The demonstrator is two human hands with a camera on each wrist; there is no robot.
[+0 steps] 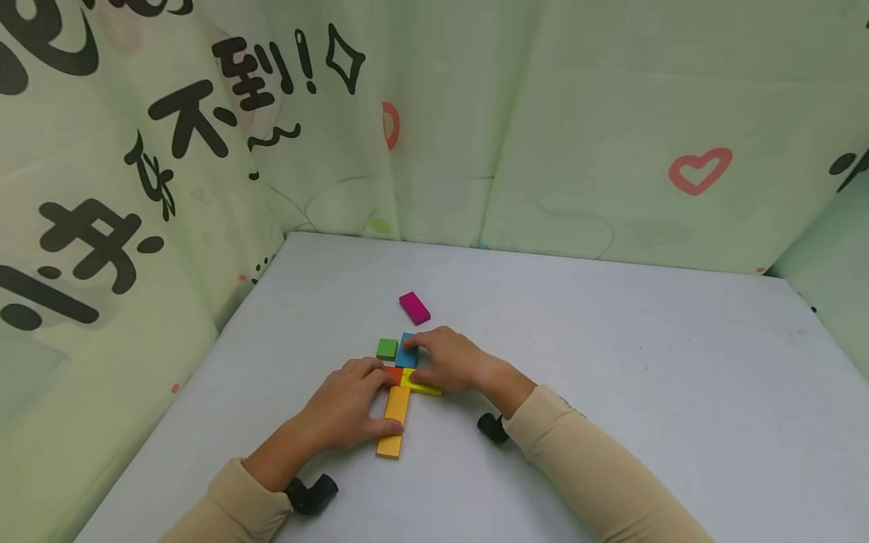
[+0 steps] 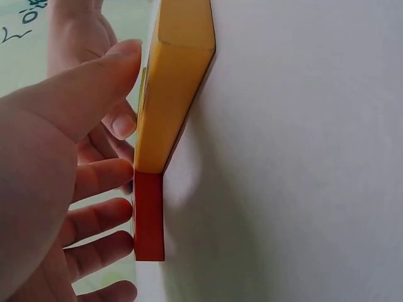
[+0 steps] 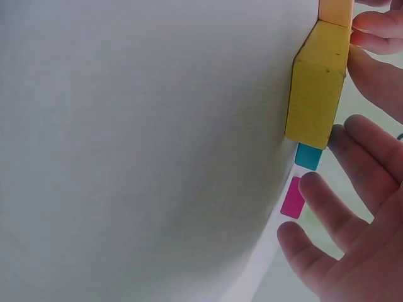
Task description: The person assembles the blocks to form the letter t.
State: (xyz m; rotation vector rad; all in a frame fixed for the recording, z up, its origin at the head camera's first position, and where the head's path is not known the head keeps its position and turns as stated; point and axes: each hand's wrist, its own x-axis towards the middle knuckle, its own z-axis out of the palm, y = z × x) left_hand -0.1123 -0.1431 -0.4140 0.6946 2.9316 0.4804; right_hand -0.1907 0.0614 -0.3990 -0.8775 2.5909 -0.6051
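Note:
Flat coloured blocks lie joined on the table. My left hand point(image 1: 345, 406) rests over them, its fingertips touching the red block point(image 2: 149, 217) and its thumb on the long orange block point(image 1: 397, 407). From the other side my right hand point(image 1: 453, 360) reaches in, with thumb on the yellow block point(image 1: 426, 390) and fingertips at the blue block point(image 1: 405, 359). Both hands have their fingers extended. The hands partly cover the red, yellow and blue blocks in the head view. A small green block point(image 1: 387, 349) sits left of the blue one.
A magenta block point(image 1: 415, 308) lies apart, farther back on the white table point(image 1: 611, 377). Behind and to the left hangs a pale green printed curtain point(image 1: 577, 136). Black wrist-worn pieces stick out near the left sleeve point(image 1: 234, 501) and the right sleeve point(image 1: 584, 460).

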